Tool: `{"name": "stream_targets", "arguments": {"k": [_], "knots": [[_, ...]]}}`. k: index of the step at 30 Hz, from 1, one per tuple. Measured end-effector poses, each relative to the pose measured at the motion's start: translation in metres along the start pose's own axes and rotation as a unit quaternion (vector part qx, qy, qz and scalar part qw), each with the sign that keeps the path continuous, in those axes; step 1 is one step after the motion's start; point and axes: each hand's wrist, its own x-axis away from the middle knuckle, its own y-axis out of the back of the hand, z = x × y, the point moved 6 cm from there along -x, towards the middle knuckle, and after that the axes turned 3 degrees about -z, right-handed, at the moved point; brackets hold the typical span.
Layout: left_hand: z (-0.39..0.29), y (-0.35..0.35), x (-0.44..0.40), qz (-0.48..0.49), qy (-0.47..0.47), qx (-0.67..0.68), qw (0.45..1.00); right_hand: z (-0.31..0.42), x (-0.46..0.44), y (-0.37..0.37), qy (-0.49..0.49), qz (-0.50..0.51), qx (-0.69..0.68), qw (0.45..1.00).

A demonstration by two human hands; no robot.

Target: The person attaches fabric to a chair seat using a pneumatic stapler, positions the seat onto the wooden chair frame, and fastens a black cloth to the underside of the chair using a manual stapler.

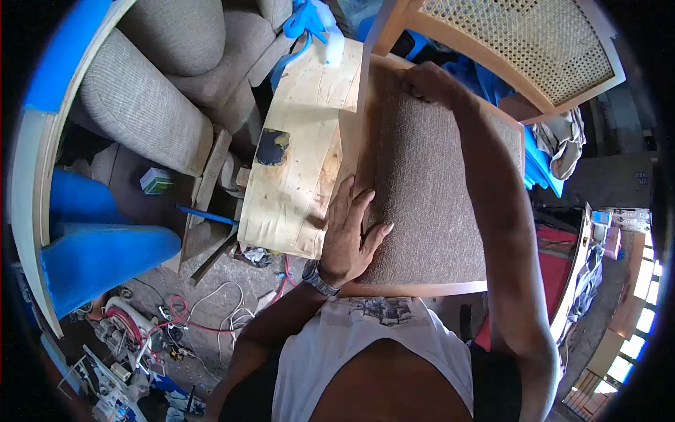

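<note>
A brown-grey fabric seat pad (429, 190) lies in a wooden chair frame (422, 289) before me. Its cane-woven panel (513, 42) rises at the upper right. My left hand (349, 232), with a watch on the wrist, rests at the pad's left edge, fingers spread, the thumb on the fabric. At the pad's far left corner is my right hand (427, 83), its fingers curled against the fabric near the wood. Whatever those fingers hold, if anything, is hidden. Left of the chair stands a pale plywood surface (295, 190) with a dark patch.
Grey upholstered cushions (144, 98) and blue foam-like pieces (105, 260) fill the left. Red and white cables (225, 320) tangle on the floor at the lower left. A green and white box (156, 181) sits among the furniture. Red material (555, 260) lies at the right.
</note>
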Motion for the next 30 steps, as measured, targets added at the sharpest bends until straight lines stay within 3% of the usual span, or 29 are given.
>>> {"name": "stream_targets", "arguments": {"k": [2, 5, 7, 9, 11, 13, 14, 15, 16, 18, 19, 21, 22, 24, 25, 27, 29, 30], "knots": [[0.002, -0.001, 0.000, 0.013, 0.028, 0.009, 0.999, -0.020, 0.014, 0.010, 0.064, -0.169, -0.193, 0.964], [0.003, 0.001, 0.001, 0.010, 0.040, 0.023, 0.999, -0.012, 0.062, 0.018, -0.016, -0.374, -0.277, 0.885], [-0.001, 0.003, -0.001, 0.014, 0.033, 0.001, 0.999, -0.011, 0.089, 0.019, -0.003, -0.394, -0.239, 0.887], [-0.005, 0.005, -0.003, 0.004, 0.018, -0.034, 0.999, -0.008, 0.124, 0.029, 0.045, -0.403, 0.037, 0.913], [-0.004, 0.004, -0.007, 0.004, 0.001, -0.061, 0.998, -0.055, 0.163, 0.042, 0.008, -0.397, 0.163, 0.903], [-0.004, 0.002, -0.020, 0.005, -0.019, -0.083, 0.996, -0.113, 0.208, 0.059, -0.081, -0.391, 0.206, 0.893], [-0.004, 0.000, -0.030, 0.007, -0.027, -0.116, 0.993, -0.183, 0.232, 0.052, -0.150, -0.381, 0.226, 0.884], [-0.003, -0.001, -0.043, 0.008, -0.035, -0.149, 0.988, -0.215, 0.252, 0.043, -0.184, -0.367, 0.174, 0.895], [-0.001, -0.004, -0.060, -0.005, -0.100, -0.158, 0.982, -0.247, 0.272, 0.035, -0.220, -0.355, 0.124, 0.900], [-0.016, -0.010, -0.098, 0.027, -0.145, -0.213, 0.966, -0.206, 0.318, 0.036, -0.258, -0.279, -0.116, 0.918], [-0.028, -0.016, -0.115, 0.051, -0.175, -0.235, 0.955, -0.249, 0.345, 0.017, -0.297, -0.295, -0.038, 0.907], [-0.024, -0.044, -0.147, 0.118, -0.193, -0.195, 0.954, -0.256, 0.389, -0.001, -0.260, -0.295, -0.093, 0.915], [-0.020, -0.056, -0.159, 0.098, -0.204, -0.172, 0.959, -0.273, 0.421, -0.008, -0.259, -0.323, -0.076, 0.907], [-0.008, -0.070, -0.184, 0.091, -0.179, -0.241, 0.950, -0.274, 0.497, -0.018, -0.332, -0.416, -0.104, 0.840], [0.003, -0.072, -0.197, 0.079, -0.165, -0.239, 0.954, -0.270, 0.535, -0.034, -0.428, -0.445, -0.126, 0.776], [0.013, -0.072, -0.207, 0.065, -0.197, -0.259, 0.943, -0.309, 0.610, -0.108, -0.500, -0.517, -0.149, 0.679], [0.019, -0.070, -0.215, 0.064, -0.186, -0.262, 0.945, -0.321, 0.657, -0.191, -0.534, -0.520, -0.213, 0.631], [0.023, -0.066, -0.216, 0.061, -0.160, -0.248, 0.953, -0.312, 0.660, -0.223, -0.581, -0.454, -0.225, 0.637]]}}
